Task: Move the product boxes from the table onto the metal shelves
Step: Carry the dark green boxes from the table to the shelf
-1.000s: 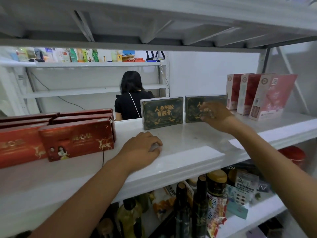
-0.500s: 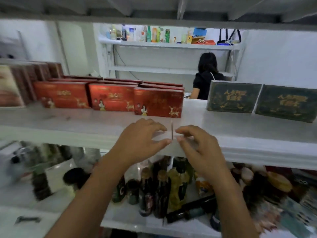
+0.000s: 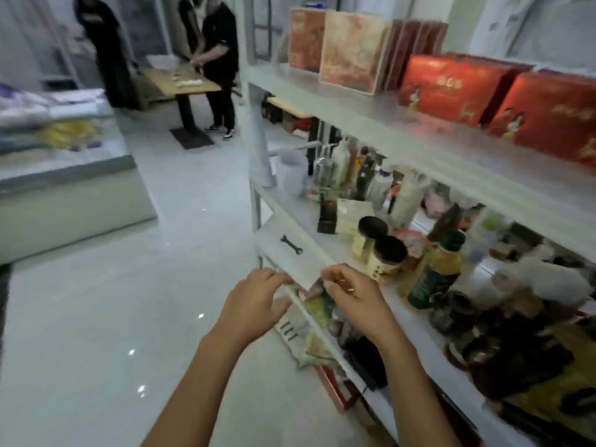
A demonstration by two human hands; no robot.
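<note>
The white metal shelves (image 3: 380, 124) run along my right. Red product boxes (image 3: 451, 88) with gold print stand on the upper shelf, with tan and brown boxes (image 3: 351, 53) further back. My left hand (image 3: 254, 301) and my right hand (image 3: 351, 298) hang close together in front of the lower shelf's edge. Both hold nothing, fingers loosely curled and apart. The view is blurred by motion.
The lower shelf (image 3: 290, 250) carries bottles, jars and packets. A wooden table (image 3: 180, 80) stands at the far left-centre with two people in black (image 3: 216, 43) beside it. A white counter (image 3: 64, 175) is on the left. Glossy white floor (image 3: 129, 317) spreads between.
My view has swung left and down, away from the shelf front toward the room. My hands dropped from the upper shelf's edge to the lower one; the green boxes are out of view.
</note>
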